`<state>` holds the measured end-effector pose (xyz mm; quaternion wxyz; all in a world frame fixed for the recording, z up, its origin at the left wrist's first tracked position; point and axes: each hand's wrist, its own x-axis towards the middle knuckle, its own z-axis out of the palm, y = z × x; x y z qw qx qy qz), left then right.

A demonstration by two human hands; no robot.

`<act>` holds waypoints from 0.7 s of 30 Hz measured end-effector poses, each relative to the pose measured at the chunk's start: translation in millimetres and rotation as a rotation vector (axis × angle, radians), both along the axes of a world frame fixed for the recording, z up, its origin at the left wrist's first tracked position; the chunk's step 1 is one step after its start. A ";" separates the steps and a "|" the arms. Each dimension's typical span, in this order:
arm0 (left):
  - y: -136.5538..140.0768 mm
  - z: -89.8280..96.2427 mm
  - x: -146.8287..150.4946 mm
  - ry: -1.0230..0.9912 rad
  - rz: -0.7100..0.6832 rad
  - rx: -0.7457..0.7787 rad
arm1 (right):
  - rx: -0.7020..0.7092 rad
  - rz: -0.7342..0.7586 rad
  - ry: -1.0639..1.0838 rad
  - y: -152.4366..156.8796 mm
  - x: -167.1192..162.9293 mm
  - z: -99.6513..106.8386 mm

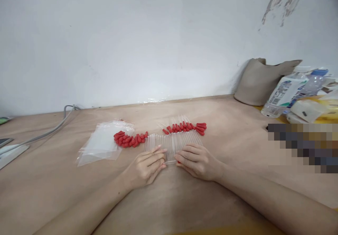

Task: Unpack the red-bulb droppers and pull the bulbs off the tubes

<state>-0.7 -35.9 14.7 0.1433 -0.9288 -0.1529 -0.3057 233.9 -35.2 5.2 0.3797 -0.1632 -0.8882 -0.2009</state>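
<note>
A clear glass dropper tube [171, 162] lies crosswise between my hands. My left hand [149, 164] pinches its left end, where a speck of red shows at the fingertips. At its right end my right hand [199, 161] is closed around a red rubber bulb [179, 162], mostly hidden by the fingers. Just beyond both hands, a row of clear glass tubes [171, 141] lies side by side on the table. Loose red rubber bulbs [129, 140] are heaped to the left. Behind the row are several droppers with red bulbs [182, 127] fitted, their thin tips pointing toward the wall.
Clear zip bags [101, 143] lie stacked left of the bulbs. A grey cable [56, 127] crosses the brown-covered table [79, 203] at far left. To the right stand a grey-beige bag-like container [256, 83], a plastic bottle [283, 94] and yellow packaging [327, 111]. A white wall closes the back.
</note>
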 end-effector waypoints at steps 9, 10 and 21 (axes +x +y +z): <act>-0.8 3.1 -6.1 -0.025 -0.011 -0.016 | 0.020 0.045 -0.004 -0.2 8.9 0.5; 1.2 2.7 -10.0 -0.031 0.002 -0.014 | 0.009 0.041 0.019 1.1 13.1 1.2; 17.6 2.2 -14.2 -0.254 0.333 0.007 | -0.250 -0.275 0.371 20.7 46.1 3.2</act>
